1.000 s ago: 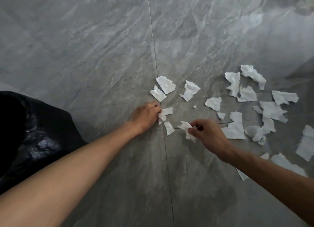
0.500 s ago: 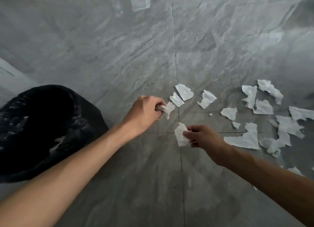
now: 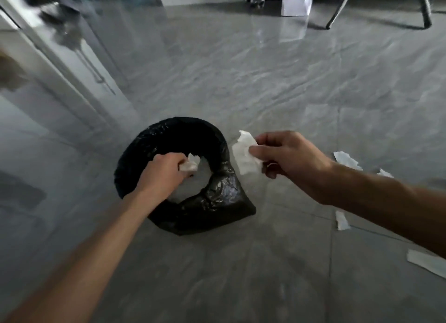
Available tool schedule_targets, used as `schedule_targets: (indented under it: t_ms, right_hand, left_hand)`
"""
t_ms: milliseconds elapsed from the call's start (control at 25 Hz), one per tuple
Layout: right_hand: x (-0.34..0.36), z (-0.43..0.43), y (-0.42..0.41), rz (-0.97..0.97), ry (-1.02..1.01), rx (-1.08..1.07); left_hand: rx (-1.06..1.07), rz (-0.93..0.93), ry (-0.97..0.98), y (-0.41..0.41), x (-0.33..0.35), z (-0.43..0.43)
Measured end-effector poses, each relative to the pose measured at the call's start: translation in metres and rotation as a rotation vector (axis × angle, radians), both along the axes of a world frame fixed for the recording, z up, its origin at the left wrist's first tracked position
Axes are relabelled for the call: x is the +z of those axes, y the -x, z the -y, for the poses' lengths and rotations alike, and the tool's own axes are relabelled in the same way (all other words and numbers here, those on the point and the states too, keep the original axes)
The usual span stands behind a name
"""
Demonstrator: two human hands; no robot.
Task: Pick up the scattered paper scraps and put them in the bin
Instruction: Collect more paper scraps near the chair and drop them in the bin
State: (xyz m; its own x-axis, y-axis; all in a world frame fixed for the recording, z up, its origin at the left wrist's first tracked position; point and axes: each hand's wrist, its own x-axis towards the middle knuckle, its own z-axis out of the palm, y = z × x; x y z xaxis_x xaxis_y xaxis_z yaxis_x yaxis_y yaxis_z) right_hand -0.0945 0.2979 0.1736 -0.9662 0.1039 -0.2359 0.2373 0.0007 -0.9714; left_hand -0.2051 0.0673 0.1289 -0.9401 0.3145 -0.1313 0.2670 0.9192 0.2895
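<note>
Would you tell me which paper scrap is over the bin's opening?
The crumpled scrap in the left hand: it hangs over the open bin, while the larger scrap in the right hand is outside the rim; others lie on the floor.

The grey floor [image 3: 277, 100] holds a black bin [image 3: 173, 129] under the left hand [image 3: 164, 173]. White paper scraps [image 3: 346, 159] lie on it, to the right of the right hand [image 3: 289, 158].
</note>
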Motion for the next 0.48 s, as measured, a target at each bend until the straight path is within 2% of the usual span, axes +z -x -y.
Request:
schedule_targets:
  t_ms: [40, 120, 320, 480]
  right_hand:
    - [0.003, 0.012, 0.013, -0.022, 0.014, 0.007]
    - [0.002, 0.035, 0.037, -0.034, 0.012, 0.023]
    - [-0.013, 0.061, 0.067, 0.165, -0.011, 0.156]
    - [-0.009, 0.019, 0.047, 0.129, -0.048, 0.113]
  left_hand:
    - [0.035, 0.066, 0.076, 0.003, -0.005, 0.009]
    - [0.093, 0.14, 0.073, 0.003, -0.009, 0.019]
    - [0.149, -0.034, -0.167, -0.003, 0.006, 0.015]
    - [0.043, -0.155, -0.258, -0.019, 0.028, -0.023]
